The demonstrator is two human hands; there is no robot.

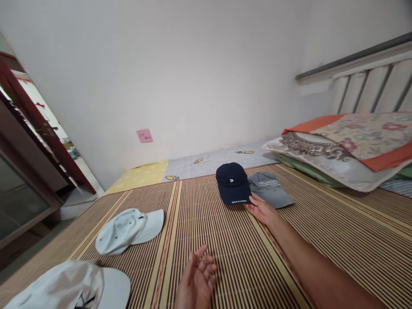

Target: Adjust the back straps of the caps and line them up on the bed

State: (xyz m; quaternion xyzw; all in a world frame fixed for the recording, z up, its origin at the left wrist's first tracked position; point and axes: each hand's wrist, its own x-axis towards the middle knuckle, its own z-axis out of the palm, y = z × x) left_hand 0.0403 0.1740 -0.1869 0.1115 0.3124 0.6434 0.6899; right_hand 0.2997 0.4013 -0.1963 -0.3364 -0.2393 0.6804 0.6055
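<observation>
Holds out a bare left hand (198, 279), palm turned up, with loosely curled fingers around nothing, over or on a brown-and-tan striped slatted mat (193, 214); cannot tell which. Leftward, shows a white fabric cap with dark lettering (69, 283), then a pale whitish fabric cap (127, 234), both laid brim rightward, perhaps to spare the crowns from crushing. Farther out, with a bare right hand (260, 209), pinches a navy-blue fabric cap with small white emblem (233, 184) by the brim's corner, probably for firm hold on a stiff edge without denting soft cloth. Just beside it, partly hidden, shows a grey fabric cap with pale lettering (272, 189); cannot tell if touching. Beyond, shows an orange-bordered floral cloth (370, 133) over a white pillow with brown scrollwork (325, 161), likely as cover. Counts two hands, four caps, one cloth and, on the white wall (206, 77), one pink square paper (144, 136).
</observation>
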